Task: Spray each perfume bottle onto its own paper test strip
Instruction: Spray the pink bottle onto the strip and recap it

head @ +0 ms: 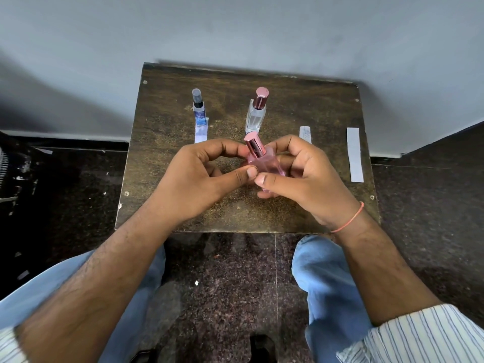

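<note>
Plain grey wall (235, 27) behind, dark speckled stone floor (222, 284) below, and between them we've got a small worktop (162, 179) of scuffed dark wood with screw heads at the corners, pushed up against the wall so nothing rolls off the far edge, by the look of it.

We're sitting with our knees either side of it, so both hands meet over the middle. Our left hand (199, 176) and right hand (306, 176) hold the pink bottle (264, 165) between them, lifted off the wood and tilted with its cap pointing away. It's a flat-sided piece of tinted glass or plastic with a shiny rose metallic cap (252, 145) still on. The left fingers (248, 172) pinch its near left edge with the thumb, the right fingers (264, 180) curl round the body; looks to us like a steadying grip for getting the cap off.

Far left stands a slim blue bottle (200, 111) with a clear cap, sitting on the far end of its own strip (201, 133), presumably to pair the two. Beside it is a clear glass bottle (256, 113), square-shouldered, same rose cap.

Over on the right lie two more white paper strips, a short one (305, 134) partly hidden by our right hand and a long one (355, 155) near the edge, flat and thin, probably waiting for spray.
</note>
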`<action>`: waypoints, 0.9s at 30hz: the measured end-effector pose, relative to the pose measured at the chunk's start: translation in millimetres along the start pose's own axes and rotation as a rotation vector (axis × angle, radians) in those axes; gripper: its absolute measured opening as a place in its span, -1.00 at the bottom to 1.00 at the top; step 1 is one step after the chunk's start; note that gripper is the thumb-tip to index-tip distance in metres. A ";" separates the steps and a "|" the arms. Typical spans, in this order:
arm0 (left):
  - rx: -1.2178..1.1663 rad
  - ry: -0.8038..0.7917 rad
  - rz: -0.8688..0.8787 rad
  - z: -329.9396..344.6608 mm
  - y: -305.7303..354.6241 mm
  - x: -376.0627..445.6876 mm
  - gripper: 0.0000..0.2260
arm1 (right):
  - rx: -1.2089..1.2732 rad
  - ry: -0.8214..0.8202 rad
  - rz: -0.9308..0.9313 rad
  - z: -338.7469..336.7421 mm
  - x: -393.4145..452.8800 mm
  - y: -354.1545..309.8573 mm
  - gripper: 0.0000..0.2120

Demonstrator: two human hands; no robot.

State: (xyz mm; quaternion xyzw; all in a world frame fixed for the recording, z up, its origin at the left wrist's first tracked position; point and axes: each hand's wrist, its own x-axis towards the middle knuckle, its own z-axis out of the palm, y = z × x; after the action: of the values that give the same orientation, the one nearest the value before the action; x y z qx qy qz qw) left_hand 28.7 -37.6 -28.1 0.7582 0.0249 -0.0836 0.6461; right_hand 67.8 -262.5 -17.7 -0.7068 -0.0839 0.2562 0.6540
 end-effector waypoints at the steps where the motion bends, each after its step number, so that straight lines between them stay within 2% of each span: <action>1: -0.015 0.002 0.003 -0.4 -1.1 0.2 -0.78 | -0.002 -0.001 -0.010 -0.5 -0.2 -0.5 -0.67; 11: 0.063 0.053 0.024 4.1 1.0 2.7 -0.84 | -0.302 0.162 -0.183 -10.0 1.4 0.8 -0.70; 14: 0.089 0.059 0.043 8.8 6.4 2.1 -0.85 | -0.222 0.147 -0.181 -11.9 0.2 0.4 -0.68; 17: -0.050 0.014 0.046 8.7 11.1 2.6 -0.83 | -0.084 0.132 -0.171 -12.8 -1.5 0.5 -0.67; 19: -0.107 -0.039 0.033 11.7 12.9 2.0 -0.75 | -0.002 0.145 -0.162 -14.7 -3.3 0.7 -0.69; 21: -0.054 -0.061 0.030 16.9 14.5 0.1 -0.67 | 0.048 0.173 -0.160 -16.0 -4.3 1.3 -0.73; 24: -0.005 -0.054 0.007 23.2 15.5 -1.5 -0.59 | -0.008 0.268 -0.207 -15.7 -2.8 6.5 -0.78; 27: -0.018 -0.111 -0.021 29.1 14.4 -1.8 -0.56 | -0.022 0.310 -0.237 -12.0 -3.1 7.0 -0.80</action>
State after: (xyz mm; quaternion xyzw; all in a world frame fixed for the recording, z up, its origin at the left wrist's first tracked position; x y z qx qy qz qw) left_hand 26.2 -68.5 -18.1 0.7463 -0.0021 -0.1320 0.6524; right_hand 69.3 -275.4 -23.5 -0.7301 -0.0677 0.0642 0.6769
